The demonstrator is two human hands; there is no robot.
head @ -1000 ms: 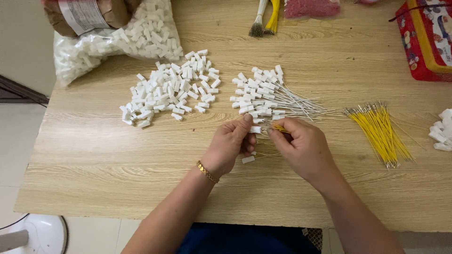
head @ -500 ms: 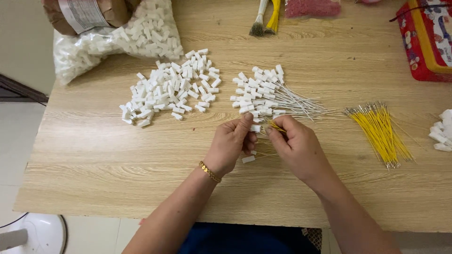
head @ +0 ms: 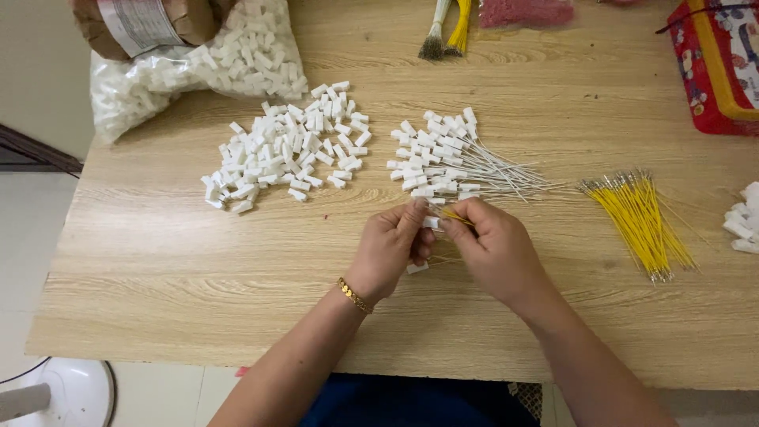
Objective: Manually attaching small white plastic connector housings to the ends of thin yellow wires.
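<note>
Yellow wire (head: 457, 215) is pinched by right hand (head: 494, 249); left hand (head: 391, 245) fingers pinch a white plug (head: 431, 222), meeting mid-worktop (head: 158, 261) for fitting.

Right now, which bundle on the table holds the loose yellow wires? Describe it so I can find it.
Start at the wooden table and go to the right of the right hand. The yellow wire bundle lies fanned there, below the red box. Unlike the pile of white connectors with wires, it has no white pieces.
</note>
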